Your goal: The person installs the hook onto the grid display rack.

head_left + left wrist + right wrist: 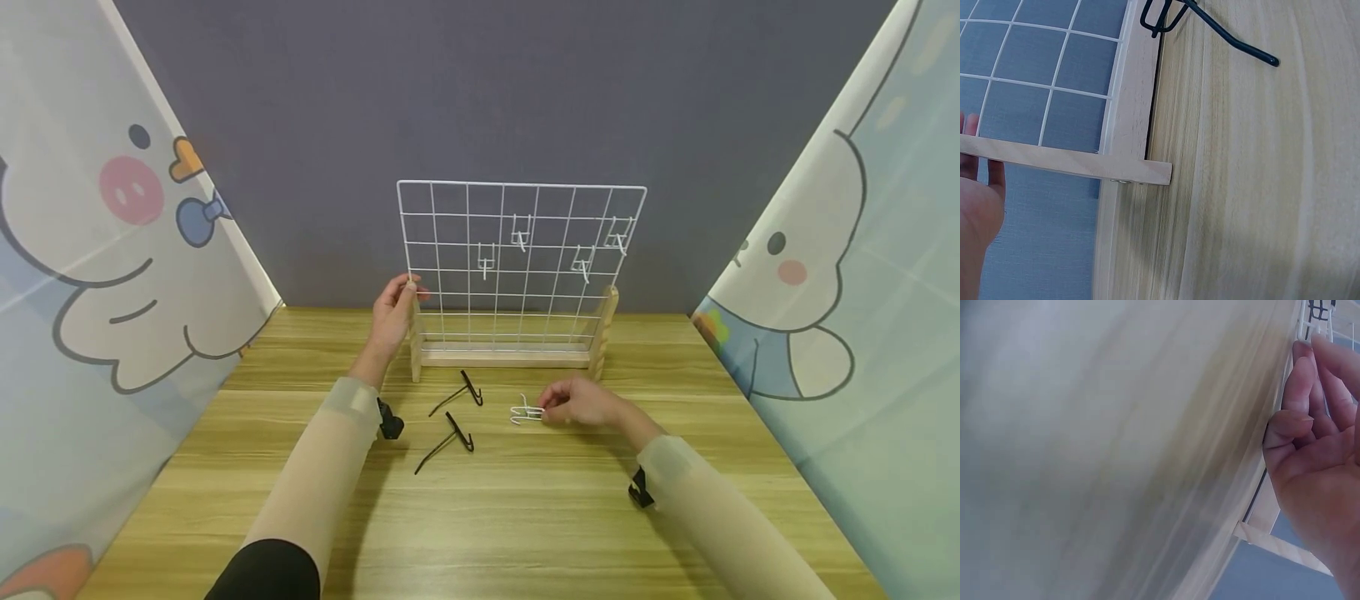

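A white wire grid panel [517, 183] stands upright in a pale wooden stand [502, 359]. My left hand [393, 312] grips the top of the stand's left post [416, 354]; in the left wrist view its fingers are partly hidden behind that post [1085, 164]. Low over the table, in front of the stand, my right hand [581, 402] pinches a small white wire hook [527, 412] between thumb and fingers. The right wrist view catches the same hook [1307, 331] at the fingertips, partly cut off by the frame's top.
Several white hooks hang on the grid, among them one at upper middle [520, 239] and one near the right edge [617, 242]. Two black hooks, a farther one [467, 386] and a nearer one [456, 429], lie on the wood-grain table [480, 533]. A grey partition [300, 125] stands behind.
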`<state>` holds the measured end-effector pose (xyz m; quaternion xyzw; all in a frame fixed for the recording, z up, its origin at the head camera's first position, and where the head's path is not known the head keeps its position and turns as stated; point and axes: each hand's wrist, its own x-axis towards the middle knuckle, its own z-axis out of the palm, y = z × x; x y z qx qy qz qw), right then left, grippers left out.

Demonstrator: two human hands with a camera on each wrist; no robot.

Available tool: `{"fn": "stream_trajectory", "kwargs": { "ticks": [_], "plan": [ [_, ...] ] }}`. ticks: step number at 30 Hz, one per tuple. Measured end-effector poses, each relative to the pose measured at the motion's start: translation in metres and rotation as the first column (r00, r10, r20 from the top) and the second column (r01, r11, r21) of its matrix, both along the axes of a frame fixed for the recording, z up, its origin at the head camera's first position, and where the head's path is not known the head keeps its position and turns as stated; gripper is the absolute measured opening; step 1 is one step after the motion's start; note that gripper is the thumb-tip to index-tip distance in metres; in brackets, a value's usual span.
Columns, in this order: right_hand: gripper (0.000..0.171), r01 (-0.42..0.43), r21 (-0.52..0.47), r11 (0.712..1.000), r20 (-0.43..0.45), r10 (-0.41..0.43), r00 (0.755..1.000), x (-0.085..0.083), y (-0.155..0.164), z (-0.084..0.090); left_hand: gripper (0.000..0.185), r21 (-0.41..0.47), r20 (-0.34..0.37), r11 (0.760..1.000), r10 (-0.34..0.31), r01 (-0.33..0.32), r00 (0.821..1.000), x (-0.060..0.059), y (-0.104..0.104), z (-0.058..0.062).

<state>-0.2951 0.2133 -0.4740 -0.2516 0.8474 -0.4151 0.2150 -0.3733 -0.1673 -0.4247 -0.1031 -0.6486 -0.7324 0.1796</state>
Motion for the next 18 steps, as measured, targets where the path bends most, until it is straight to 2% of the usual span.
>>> {"fn": "stream_trajectory", "kwargs": {
  "ticks": [2,9,13,18],
  "plan": [
    [0.016,-0.013,-0.018,1.0,0.017,0.013,1.0,0.003,-0.001,0.0,0.029,-0.008,-0.001,1.0,0.001,-0.001,1.0,0.0,0.0,0.0],
    [0.018,-0.038,-0.019,0.999,0.063,0.039,0.997,0.011,-0.003,0.001,0.022,-0.016,0.003,1.0,0.015,-0.015,1.0,0.0,0.0,0.0],
    [0.019,-0.056,-0.022,0.998,0.066,0.058,0.996,0.014,-0.004,0.002,0.031,-0.019,-0.005,1.0,0.008,-0.008,1.0,0.0,0.0,0.0],
    [0.023,-0.085,-0.03,0.996,0.066,0.087,0.994,0.018,-0.005,0.005,0.02,-0.02,-0.007,1.0,0.01,-0.01,1.0,-0.001,0.0,-0.001]
  ]
}}
